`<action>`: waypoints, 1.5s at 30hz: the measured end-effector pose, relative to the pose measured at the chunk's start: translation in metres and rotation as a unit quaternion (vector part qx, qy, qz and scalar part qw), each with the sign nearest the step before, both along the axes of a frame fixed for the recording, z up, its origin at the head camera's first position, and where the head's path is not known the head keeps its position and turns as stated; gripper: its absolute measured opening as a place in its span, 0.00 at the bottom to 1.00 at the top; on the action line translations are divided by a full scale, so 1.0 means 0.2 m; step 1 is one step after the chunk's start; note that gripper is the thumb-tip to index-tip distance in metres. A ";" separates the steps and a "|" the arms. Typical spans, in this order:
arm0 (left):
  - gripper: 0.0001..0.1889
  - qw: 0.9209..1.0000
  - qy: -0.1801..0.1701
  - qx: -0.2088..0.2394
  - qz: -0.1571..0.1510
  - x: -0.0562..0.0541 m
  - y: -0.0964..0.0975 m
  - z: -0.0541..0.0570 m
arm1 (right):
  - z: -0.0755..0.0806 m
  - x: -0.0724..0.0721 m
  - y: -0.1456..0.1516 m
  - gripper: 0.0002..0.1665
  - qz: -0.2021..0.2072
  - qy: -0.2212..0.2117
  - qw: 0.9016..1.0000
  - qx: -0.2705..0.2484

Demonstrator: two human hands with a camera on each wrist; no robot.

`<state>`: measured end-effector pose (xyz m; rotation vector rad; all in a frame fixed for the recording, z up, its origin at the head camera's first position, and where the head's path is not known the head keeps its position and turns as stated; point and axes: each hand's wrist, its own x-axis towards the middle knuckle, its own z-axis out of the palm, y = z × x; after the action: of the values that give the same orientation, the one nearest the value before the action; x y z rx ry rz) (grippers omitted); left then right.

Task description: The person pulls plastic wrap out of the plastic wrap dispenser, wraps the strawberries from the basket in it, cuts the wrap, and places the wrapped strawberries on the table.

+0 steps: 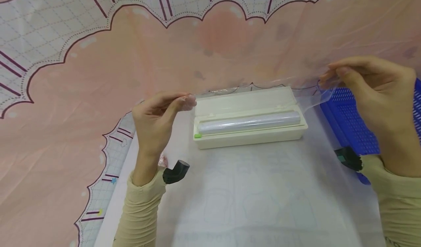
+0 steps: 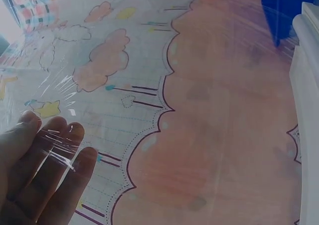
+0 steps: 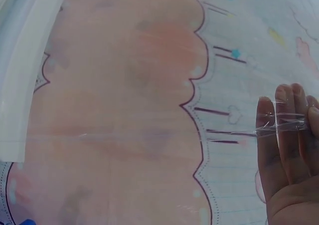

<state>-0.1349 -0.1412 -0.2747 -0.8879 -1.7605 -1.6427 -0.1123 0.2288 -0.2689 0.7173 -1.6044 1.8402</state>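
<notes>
A clear sheet of cling film [image 1: 314, 100] is stretched between both hands, above and behind the dispenser. At its left corner, my left hand [image 1: 156, 122] pinches the film between thumb and fingers; the left wrist view shows creased film [image 2: 62, 152] across those fingers. My right hand [image 1: 378, 93] pinches the opposite corner, raised higher, with film bunched over its fingertips [image 3: 281, 96] in the right wrist view. Between the hands stands a white cling film dispenser [image 1: 253, 140], its lid [image 1: 245, 101] tipped back. Inside lies the film roll [image 1: 250, 122]. A green slider [image 1: 197, 135] sits at the box's left end.
A blue perforated basket [image 1: 352, 121] stands at the right, partly behind the right hand. White sheeting [image 1: 263, 196] covers the table in front of the box. A pink cloud-patterned cloth [image 1: 98, 75] spreads behind and to the left. Black wrist mounts [image 1: 176, 172] stick out from the sleeves.
</notes>
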 end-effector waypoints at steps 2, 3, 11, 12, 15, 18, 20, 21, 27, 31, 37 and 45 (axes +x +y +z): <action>0.05 1.000 0.004 0.003 -0.002 0.00 0.00 0.01 | 0.00 0.00 0.01 0.09 0.005 0.005 1.000 -0.004; 0.05 1.000 0.006 0.005 -0.004 0.01 0.00 0.01 | 0.00 0.00 0.01 0.10 0.002 0.007 1.000 -0.003; 0.08 0.999 0.010 0.029 -0.022 0.03 0.01 0.03 | 0.02 0.02 0.01 0.11 -0.010 -0.003 1.000 -0.002; 0.09 0.999 0.011 0.031 -0.022 0.04 0.01 0.03 | 0.02 0.02 0.01 0.11 0.000 -0.001 1.000 -0.012; 0.10 0.999 0.013 0.034 -0.024 0.05 0.01 0.04 | 0.02 0.02 0.00 0.10 0.021 0.008 0.999 -0.031; 0.08 0.999 0.025 0.032 -0.021 0.07 0.01 0.05 | 0.02 0.02 0.01 0.09 0.038 0.019 0.998 -0.038; 0.08 0.999 0.035 0.029 -0.017 0.08 0.01 0.05 | 0.02 0.01 0.01 0.09 0.051 0.030 0.997 -0.044; 0.08 0.999 0.040 0.025 -0.012 0.09 0.01 0.05 | 0.02 0.01 0.01 0.09 0.056 0.033 0.997 -0.047; 0.10 0.999 0.048 0.021 0.004 0.12 0.01 0.07 | 0.02 0.01 0.03 0.08 0.077 0.058 0.994 -0.056; 0.11 0.999 0.040 0.024 -0.015 0.14 0.00 0.06 | 0.00 0.02 0.05 0.08 0.065 0.058 0.996 -0.033; 0.08 0.997 0.024 0.020 -0.075 0.18 -0.03 0.03 | -0.04 0.05 0.10 0.10 0.079 0.032 0.996 0.007; 0.06 0.991 -0.010 -0.033 -0.133 0.19 -0.07 -0.03 | -0.07 0.12 0.14 0.11 0.083 -0.018 0.992 0.091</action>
<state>-0.0967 -0.1551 -0.2801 -1.1828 -1.7794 -1.7716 -0.0878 0.2569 -0.2834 0.9278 -1.8000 1.8467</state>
